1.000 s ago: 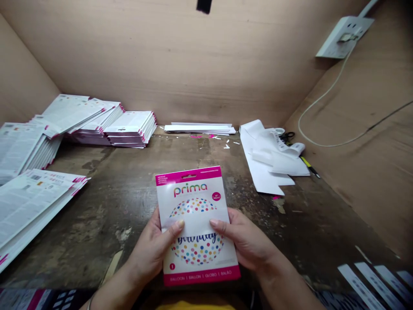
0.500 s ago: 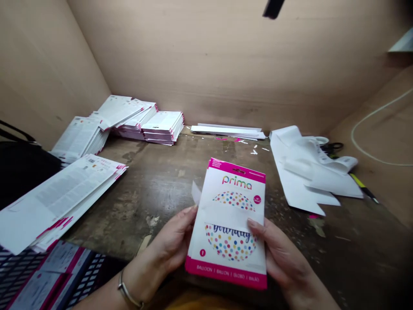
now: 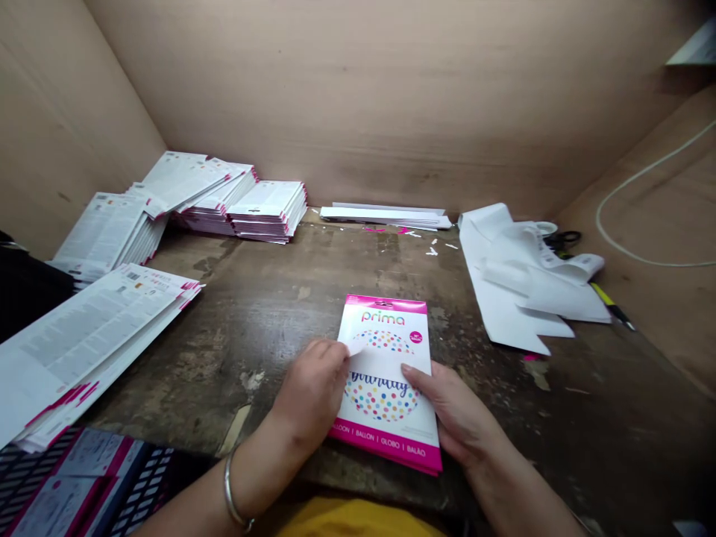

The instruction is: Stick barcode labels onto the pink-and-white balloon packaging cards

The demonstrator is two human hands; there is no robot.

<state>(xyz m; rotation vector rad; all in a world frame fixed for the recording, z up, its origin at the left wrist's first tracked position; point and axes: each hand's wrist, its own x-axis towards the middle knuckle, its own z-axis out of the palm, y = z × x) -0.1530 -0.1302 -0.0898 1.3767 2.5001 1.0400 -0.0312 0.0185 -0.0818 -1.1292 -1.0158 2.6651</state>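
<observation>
A small stack of white and pink balloon packets [image 3: 383,406] with a dotted balloon print is tilted up before me over the table's front edge. My right hand [image 3: 462,410] is closed on its right side, thumb on the front and fingers behind. Across the middle of the front lies a white paper strip [image 3: 380,362], hiding part of the print. At the packets' left edge my left hand [image 3: 313,391] is closed, pinching the strip's end. Its fingertips are partly hidden by the back of the hand.
Several stacks of packets [image 3: 265,198] stand at the back left, with large printed card sheets [image 3: 112,321] nearer. White strips [image 3: 385,216] lie along the back wall. To the right are loose white paper [image 3: 509,291], scissors [image 3: 562,240] and a yellow-black cutter [image 3: 612,306]. A crate [image 3: 139,488] sits lower left.
My left hand has come from behind the packets' left edge round to the front with the strip's end. The packets have moved slightly left and now tilt back more. The camera view has shifted a little.
</observation>
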